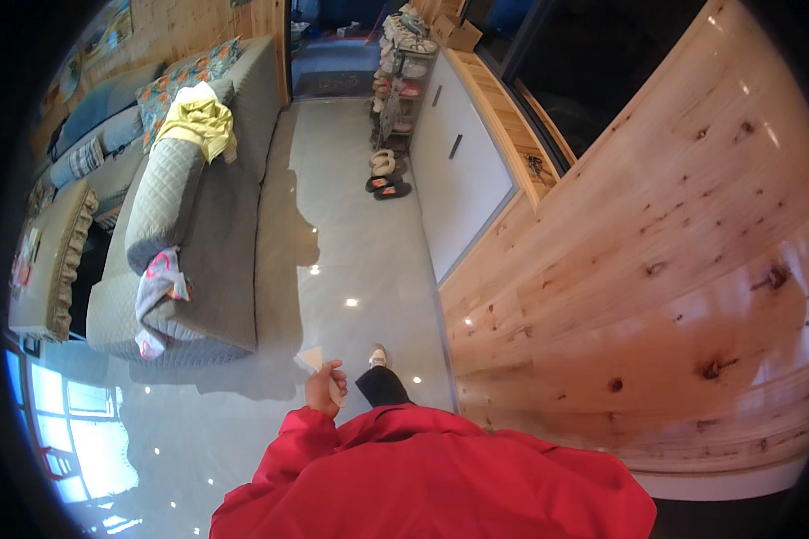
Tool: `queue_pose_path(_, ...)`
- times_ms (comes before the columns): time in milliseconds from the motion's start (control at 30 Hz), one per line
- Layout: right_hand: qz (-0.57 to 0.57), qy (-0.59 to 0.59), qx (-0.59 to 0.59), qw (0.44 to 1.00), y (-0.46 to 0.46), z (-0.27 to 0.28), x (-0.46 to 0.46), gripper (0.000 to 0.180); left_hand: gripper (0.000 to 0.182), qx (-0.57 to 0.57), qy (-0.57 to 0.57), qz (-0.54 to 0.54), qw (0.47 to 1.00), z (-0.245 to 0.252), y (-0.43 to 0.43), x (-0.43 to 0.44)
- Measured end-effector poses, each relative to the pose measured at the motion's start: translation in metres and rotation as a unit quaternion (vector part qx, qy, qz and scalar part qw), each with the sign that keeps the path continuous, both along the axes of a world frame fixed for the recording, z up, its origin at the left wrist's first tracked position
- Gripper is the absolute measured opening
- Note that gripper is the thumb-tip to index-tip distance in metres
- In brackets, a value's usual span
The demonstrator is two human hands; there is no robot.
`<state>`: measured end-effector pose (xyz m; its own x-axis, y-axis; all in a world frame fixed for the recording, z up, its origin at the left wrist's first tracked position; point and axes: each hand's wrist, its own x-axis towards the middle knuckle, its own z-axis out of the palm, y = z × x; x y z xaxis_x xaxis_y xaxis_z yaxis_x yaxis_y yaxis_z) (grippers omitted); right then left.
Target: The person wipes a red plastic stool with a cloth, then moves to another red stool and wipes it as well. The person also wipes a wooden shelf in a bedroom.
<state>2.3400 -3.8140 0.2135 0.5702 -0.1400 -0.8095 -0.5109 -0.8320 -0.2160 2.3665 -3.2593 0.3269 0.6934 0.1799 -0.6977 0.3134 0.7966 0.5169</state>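
Observation:
My left hand, at the end of a red sleeve, is closed around a pale scraper-like tool. Its wide, flat, cream-coloured blade points up and to the left, and the handle end shows below my fingers. Beneath it lies the glossy grey floor. One shoe and a dark trouser leg show just right of the hand. My right hand is out of view; on that side only the red jacket is seen, beside a wood-panelled wall.
A grey quilted sofa stands on the left, with a yellow garment and a patterned cloth on it. Slippers lie by a shoe rack and a white cabinet on the right. A doorway with a dark mat is ahead.

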Motion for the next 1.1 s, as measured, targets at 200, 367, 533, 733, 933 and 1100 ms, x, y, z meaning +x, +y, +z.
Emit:
queue_pose_path(200,-0.017,-0.032,0.062,0.997,0.090,-0.052,0.114,0.029,0.021,0.064,-0.006,0.024,0.998,-0.021,0.060,0.085)
queue_pose_path(367,-0.031,-0.080,0.147,0.985,0.175,-0.072,0.247,0.029,0.020,0.093,-0.039,0.031,0.994,0.008,0.098,0.180)
queue_pose_path(533,-0.062,-0.126,0.255,0.957,0.238,-0.076,0.362,0.029,0.027,0.122,-0.030,0.001,0.992,0.034,0.108,0.269)
queue_pose_path(733,-0.015,-0.151,0.263,0.953,0.255,-0.113,0.412,0.029,0.035,0.008,0.009,-0.078,0.997,0.024,0.126,0.354)
queue_pose_path(933,0.144,-0.102,0.104,0.979,0.225,-0.202,0.379,0.026,0.025,0.067,0.026,-0.141,0.987,0.009,0.172,0.471)
queue_pose_path(1100,0.373,-0.126,-0.015,0.919,0.225,-0.231,0.381,0.026,0.029,0.105,0.010,-0.184,0.977,0.029,0.212,0.591)
